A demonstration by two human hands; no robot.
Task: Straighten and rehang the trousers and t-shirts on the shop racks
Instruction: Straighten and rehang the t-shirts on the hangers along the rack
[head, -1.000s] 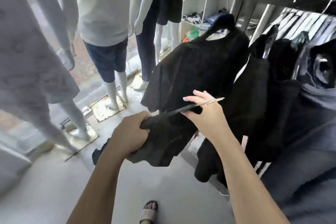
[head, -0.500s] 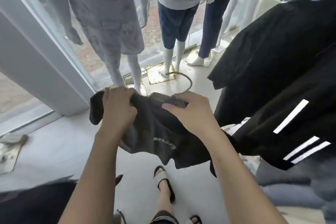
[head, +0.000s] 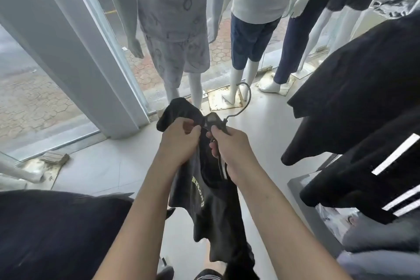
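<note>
The left hand (head: 179, 141) bunches the shirt (head: 211, 211) in curled fingers (head: 189, 128) while the right hand (head: 231, 152) grips the hanger (head: 213, 120) tight, likely to pull the shirt straight.

Black t-shirt (head: 211, 202) with yellow lettering, bunched on dark hanger (head: 229, 118), hanging crumpled, hook up

Black t-shirt (head: 211, 191) (yellowish lettering); black garment (head: 372, 179), white stripes; navy shorts (head: 247, 41); grey printed set (head: 172, 18).
</note>
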